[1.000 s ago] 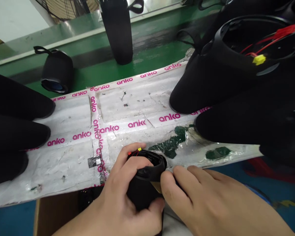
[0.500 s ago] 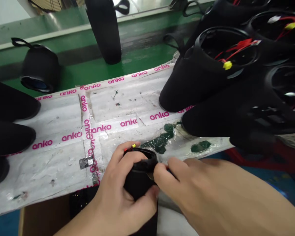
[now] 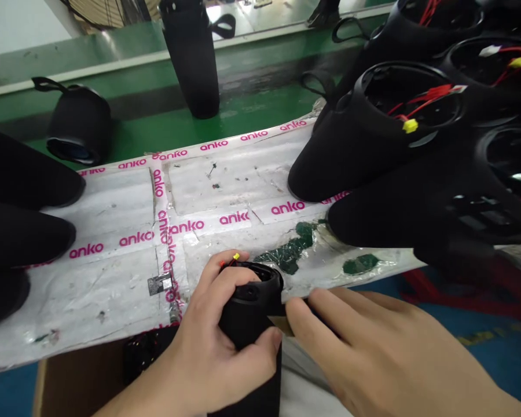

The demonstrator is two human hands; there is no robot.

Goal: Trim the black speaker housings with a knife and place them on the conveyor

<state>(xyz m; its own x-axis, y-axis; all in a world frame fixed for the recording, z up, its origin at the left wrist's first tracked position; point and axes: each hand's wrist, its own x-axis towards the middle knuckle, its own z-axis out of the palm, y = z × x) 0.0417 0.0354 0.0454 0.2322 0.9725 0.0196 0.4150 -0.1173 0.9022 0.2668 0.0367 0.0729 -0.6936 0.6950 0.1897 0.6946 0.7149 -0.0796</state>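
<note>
My left hand is wrapped round a black fabric-covered speaker body, held upright at the near edge of the work mat. Its open top shows a red wire with a yellow connector sticking out. My right hand comes in from the right, fingers curled, with thumb and forefinger pinching a small brownish strip against the speaker's side.
Several black speaker bodies with red wires lie stacked at the right, others at the left. One upright speaker and a short one sit on the green conveyor. A brown box is below the mat.
The speaker in my left hand has turned slightly and sits a little more upright. My right fingers slid down its side with the strip. The view shifted a bit.
</note>
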